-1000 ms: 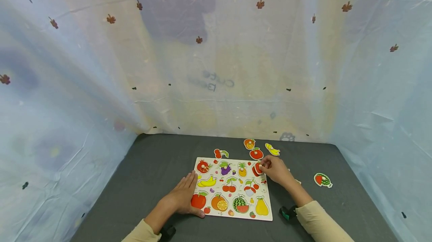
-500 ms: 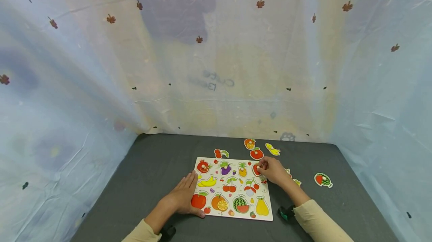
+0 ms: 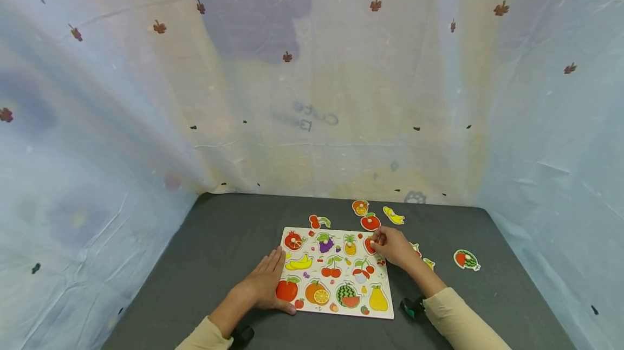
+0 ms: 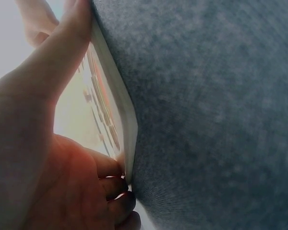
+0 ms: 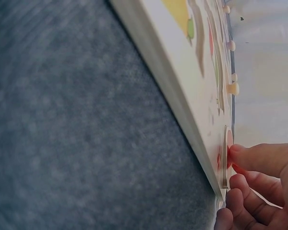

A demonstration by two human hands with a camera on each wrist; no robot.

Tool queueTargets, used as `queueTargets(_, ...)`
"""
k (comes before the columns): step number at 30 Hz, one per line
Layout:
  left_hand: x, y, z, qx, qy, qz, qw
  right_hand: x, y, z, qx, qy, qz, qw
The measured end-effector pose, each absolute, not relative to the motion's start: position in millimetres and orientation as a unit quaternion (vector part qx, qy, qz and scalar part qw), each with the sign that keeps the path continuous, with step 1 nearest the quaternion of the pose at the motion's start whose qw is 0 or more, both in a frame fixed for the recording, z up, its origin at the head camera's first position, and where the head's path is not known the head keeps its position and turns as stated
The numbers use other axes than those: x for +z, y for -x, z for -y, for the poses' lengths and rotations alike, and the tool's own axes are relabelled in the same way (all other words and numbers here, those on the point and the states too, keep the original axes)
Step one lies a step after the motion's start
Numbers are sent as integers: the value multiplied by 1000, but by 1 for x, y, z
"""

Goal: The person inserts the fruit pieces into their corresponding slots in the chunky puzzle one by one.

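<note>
A white fruit puzzle board [image 3: 336, 309] lies on the dark table. My left hand [image 3: 265, 279] rests along its left edge, fingers straight, thumb at the near corner; in the left wrist view the fingertips [image 4: 122, 206] touch the board's side. At the board's far right corner my right hand [image 3: 395, 244] pinches a red fruit puzzle piece [image 3: 369, 245] between thumb and fingers, partly hiding it. The right wrist view has that piece [image 5: 228, 155] nearly flat on the board surface, thumb on top. Grape [image 3: 325, 244], pineapple [image 3: 350, 245] and pomegranate [image 3: 293, 241] pieces sit along the far row.
Beyond the board lie loose pieces: cherries [image 3: 319, 222], an orange [image 3: 361, 208], a red apple-like fruit [image 3: 370, 222] and bananas [image 3: 394, 215]. A watermelon piece [image 3: 466, 259] lies to the right. More pieces [image 3: 429, 264] show partly behind the right forearm. A patterned curtain [image 3: 312, 95] surrounds the table.
The red fruit piece has turned and shifted slightly left and away, into the far right spot. My right hand moved a little with it, then stayed. The left hand has not moved.
</note>
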State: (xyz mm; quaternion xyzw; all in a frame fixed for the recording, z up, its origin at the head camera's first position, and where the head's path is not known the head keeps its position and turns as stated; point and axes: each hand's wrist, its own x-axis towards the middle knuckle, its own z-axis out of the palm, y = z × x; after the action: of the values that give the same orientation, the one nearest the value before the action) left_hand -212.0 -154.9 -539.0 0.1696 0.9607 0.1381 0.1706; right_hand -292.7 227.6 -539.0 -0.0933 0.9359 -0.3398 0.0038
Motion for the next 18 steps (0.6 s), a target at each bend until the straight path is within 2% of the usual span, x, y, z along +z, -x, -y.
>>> queueTargets(18, -540, 212, 155, 143, -173, -959, 170, -534, 290, -225, -352, 92, -931, 13)
